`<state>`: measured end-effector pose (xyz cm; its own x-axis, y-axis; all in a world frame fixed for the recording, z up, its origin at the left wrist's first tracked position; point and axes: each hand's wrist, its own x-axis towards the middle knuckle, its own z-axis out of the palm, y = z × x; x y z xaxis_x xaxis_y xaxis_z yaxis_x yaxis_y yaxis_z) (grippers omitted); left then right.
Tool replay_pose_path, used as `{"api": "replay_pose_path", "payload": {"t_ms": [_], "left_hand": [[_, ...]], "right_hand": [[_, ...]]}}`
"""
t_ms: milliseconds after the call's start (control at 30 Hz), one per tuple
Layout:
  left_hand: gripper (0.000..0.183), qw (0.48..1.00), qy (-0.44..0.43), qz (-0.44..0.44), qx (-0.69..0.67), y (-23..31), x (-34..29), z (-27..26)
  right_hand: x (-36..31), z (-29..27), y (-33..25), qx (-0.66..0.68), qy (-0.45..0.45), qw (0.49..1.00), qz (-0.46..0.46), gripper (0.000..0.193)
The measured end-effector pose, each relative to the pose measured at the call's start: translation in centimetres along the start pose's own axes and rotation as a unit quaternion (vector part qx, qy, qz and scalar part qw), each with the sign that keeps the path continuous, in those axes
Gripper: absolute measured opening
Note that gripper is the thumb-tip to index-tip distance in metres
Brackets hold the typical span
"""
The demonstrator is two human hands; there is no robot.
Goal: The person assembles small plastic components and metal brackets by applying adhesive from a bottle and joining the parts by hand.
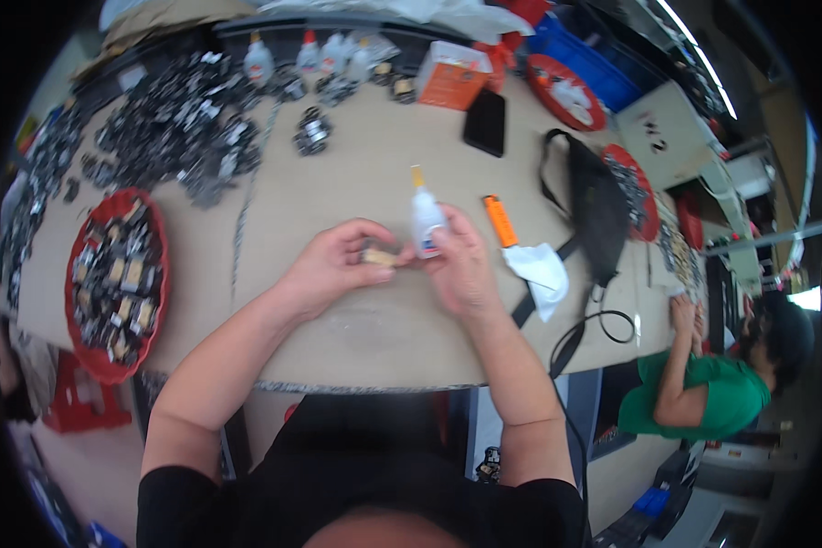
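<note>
- Left hand (338, 260): closed on small tan block (377, 258), pinched at table centre, presented toward the bottle.
- Right hand (461, 265): wrapped round white glue bottle (426, 219), yellow nozzle up, touching the block's right end.
- Left: red tray (80, 352) filled with dark and tan parts, within reach.
- Far: orange-and-white box (451, 77); spare capped bottles (324, 53) in a row.
- Right: orange lighter (500, 221), white cloth (539, 272).

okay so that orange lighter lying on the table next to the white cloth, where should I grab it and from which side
Probably grip the orange lighter across its long flat sides near the middle, coming from above. It lies flat on the table, so only the top and sides are free. The white cloth crowds its near end; the right hand, holding a small glue bottle, sits just left.
</note>
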<state>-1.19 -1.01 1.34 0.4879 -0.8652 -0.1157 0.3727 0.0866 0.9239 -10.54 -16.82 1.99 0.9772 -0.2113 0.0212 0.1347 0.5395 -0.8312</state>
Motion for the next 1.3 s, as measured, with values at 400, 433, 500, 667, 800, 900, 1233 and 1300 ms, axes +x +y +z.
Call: {"api": "replay_pose_path", "payload": {"t_ms": [400,433,500,667,800,900,1233,1300], "left_hand": [[0.028,0.996,-0.005,-0.046,-0.07,0.5,-0.4,-2.0],[0.028,0.998,-0.001,-0.032,-0.055,0.4,-0.3,-2.0],[0.029,0.999,0.004,-0.015,-0.037,0.0,-0.2,-2.2],[0.032,1.0,0.028,-0.013,-0.002,-0.3,-0.1,-2.5],[0.034,1.0,0.014,-0.022,0.006,0.2,0.0,-2.3],[0.038,1.0,0.014,-0.023,0.009,0.1,0.0,-2.2],[0.043,0.999,0.014,-0.028,0.026,0.0,0.0,-2.3],[0.043,0.999,0.017,-0.033,0.035,0.1,0.0,-2.2]], "right_hand": [[0.5,-1.9,-1.1,-0.015,0.079,0.993,-0.082,0.027],[0.5,-2.1,-1.0,-0.003,0.065,0.994,-0.085,0.023],[0.4,-2.1,-1.0,0.02,0.075,0.994,-0.076,0.021],[0.3,-0.6,-1.2,0.041,0.124,0.991,-0.031,0.017],[0.2,-0.6,-0.7,-0.074,0.123,0.989,-0.047,0.019],[0.0,-0.6,-0.2,-0.13,0.102,0.984,-0.071,0.021],[-0.5,-0.6,0.3,-0.262,0.055,0.955,-0.129,0.021],[-0.6,-0.6,0.3,-0.275,0.049,0.951,-0.135,0.02]]}}
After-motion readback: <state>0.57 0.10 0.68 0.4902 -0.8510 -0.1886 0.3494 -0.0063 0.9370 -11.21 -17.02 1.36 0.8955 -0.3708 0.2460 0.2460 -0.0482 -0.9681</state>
